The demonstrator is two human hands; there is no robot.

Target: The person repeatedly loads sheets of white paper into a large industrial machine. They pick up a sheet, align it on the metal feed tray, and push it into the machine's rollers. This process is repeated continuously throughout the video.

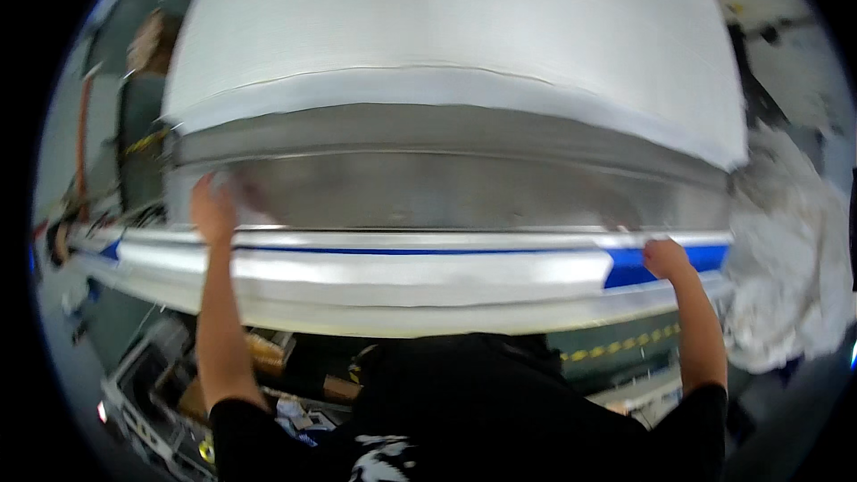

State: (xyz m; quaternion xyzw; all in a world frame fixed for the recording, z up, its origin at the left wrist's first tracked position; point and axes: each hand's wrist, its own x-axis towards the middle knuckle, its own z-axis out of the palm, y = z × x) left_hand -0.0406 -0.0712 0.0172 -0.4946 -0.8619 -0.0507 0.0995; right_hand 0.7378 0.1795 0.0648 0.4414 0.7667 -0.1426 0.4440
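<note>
A long, shiny grey metal panel runs from side to side before me, below the edge of a wide white sheet. My left hand is over the panel's left end, its fingers smeared by motion. A small pale patch shows beside those fingers, too blurred to name. On the right, my right hand is closed against a blue strip along the near rail. Whatever its curled fingers hold, if anything, is hidden. A white strip covers much of the blue to the left of that hand.
Crumpled clear plastic sheeting hangs at the right end. Near my body, a pale ledge borders the rail. Below left stand cardboard boxes and a grey metal frame. An orange upright pole is at the far left.
</note>
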